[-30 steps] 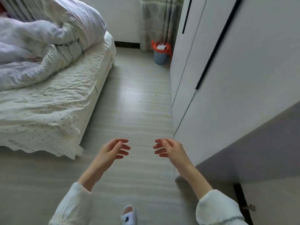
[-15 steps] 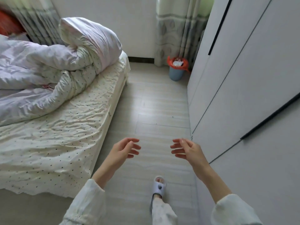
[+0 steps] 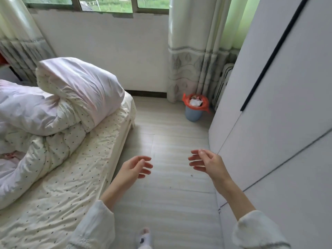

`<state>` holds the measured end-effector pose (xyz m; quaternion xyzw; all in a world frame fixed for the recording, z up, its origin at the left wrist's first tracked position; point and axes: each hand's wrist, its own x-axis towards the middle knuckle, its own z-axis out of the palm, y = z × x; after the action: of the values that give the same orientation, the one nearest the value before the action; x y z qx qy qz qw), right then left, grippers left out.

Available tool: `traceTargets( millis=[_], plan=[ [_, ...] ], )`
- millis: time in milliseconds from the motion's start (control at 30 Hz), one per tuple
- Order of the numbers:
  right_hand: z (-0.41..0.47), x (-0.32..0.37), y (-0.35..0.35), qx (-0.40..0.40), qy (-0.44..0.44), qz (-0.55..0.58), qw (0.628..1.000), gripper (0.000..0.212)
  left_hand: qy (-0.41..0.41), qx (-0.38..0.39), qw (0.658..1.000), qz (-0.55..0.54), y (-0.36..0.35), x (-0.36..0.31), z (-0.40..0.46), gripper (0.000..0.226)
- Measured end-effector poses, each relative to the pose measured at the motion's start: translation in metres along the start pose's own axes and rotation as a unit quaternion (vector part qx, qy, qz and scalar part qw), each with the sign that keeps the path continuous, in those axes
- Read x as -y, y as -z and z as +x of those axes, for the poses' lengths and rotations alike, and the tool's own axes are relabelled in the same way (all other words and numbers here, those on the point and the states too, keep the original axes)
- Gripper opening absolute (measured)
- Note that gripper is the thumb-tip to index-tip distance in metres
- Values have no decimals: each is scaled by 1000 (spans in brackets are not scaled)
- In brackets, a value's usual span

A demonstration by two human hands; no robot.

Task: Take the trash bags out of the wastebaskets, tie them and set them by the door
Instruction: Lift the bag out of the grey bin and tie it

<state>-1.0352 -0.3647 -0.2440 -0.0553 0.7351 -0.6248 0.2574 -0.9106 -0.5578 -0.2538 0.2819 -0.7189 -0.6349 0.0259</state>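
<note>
Both hands, the left hand (image 3: 133, 168) and the right hand (image 3: 208, 161), hang empty with fingers loosely spread above the pale floor (image 3: 170, 194). Well ahead, a blue wastebasket (image 3: 194, 114) lined with an orange trash bag (image 3: 203, 105) stands between curtain (image 3: 188, 51) and wardrobe (image 3: 278, 105), across from the bed (image 3: 62, 186).

You stood in a home bedroom: a bed (image 3: 75, 177) with a rumpled duvet (image 3: 53, 108) lay beside your left fingers (image 3: 143, 165), a wardrobe (image 3: 280, 108) beside your right, curtains (image 3: 190, 51) ahead.
</note>
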Motion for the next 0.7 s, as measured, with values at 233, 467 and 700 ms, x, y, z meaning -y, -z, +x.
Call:
traceTargets(
  millis=[233,467,700],
  plan=[
    [207,34,-20,-49,-29,2,998,29,17,50,999,5,26,-30,221,23],
    [372,98,-22,-95,-40,24,994,27,0,66,997,48,52,-119,433,24],
    [520,109,17,-148,-86,60,983,25,14,139,987,81,6,-156,595,26]
  ],
)
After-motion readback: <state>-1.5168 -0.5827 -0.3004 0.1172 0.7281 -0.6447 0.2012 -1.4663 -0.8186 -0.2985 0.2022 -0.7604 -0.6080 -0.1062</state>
